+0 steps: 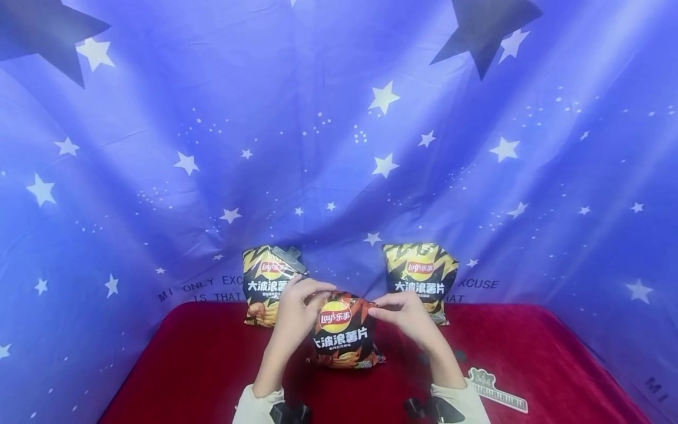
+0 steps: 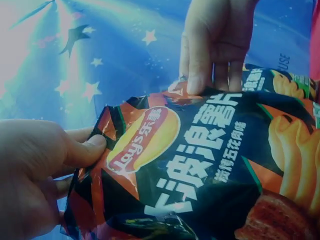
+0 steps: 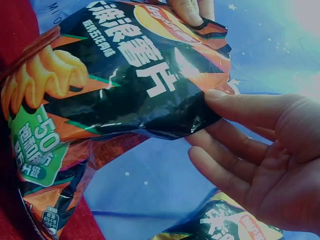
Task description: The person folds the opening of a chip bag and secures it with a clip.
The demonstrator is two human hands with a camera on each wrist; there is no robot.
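Note:
A black and red-orange Lay's potato chip bag [image 1: 341, 341] stands at the middle of the red table, its front facing me. My left hand [image 1: 296, 309] grips the bag's upper left corner, thumb on the front, as the left wrist view shows. At the upper right corner, my right hand [image 1: 408, 321] pinches the bag between thumb and fingers; in the right wrist view its lower fingers spread away from the bag [image 3: 125, 80]. The top edge looks crumpled between the hands. Whether it is torn open, I cannot tell.
Behind stand two black and yellow chip bags, one at left [image 1: 256, 288] with a grey clip [image 1: 288, 258] at its top, one at right [image 1: 424, 268]. A pale clip with piano keys [image 1: 498, 393] lies on the red cloth [image 1: 551, 353] at right. A blue starry curtain [image 1: 318, 147] hangs behind.

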